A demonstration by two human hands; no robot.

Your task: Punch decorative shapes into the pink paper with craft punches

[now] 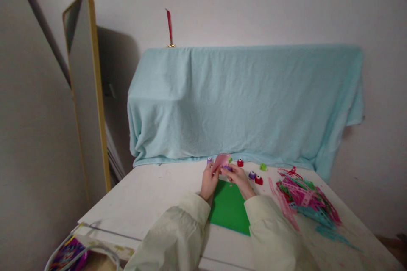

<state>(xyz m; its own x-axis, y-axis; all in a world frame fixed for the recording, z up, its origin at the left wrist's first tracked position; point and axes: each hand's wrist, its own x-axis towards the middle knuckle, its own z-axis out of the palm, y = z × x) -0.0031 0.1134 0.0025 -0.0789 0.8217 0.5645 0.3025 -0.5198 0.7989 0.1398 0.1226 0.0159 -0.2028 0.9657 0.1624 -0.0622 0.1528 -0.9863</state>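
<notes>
Both my hands meet over the white table, above the far end of a green sheet. My left hand pinches a small pink paper piece that stands up between the hands. My right hand is closed around a small purple punch at the paper's lower edge. Cream sleeves cover both forearms. Whether the punch grips the paper is too small to tell.
Small punches lie beyond my hands: purple, red, green, purple, red. A heap of pink, magenta and teal punched strips fills the right. A light-blue cloth drapes something behind. A mirror leans left.
</notes>
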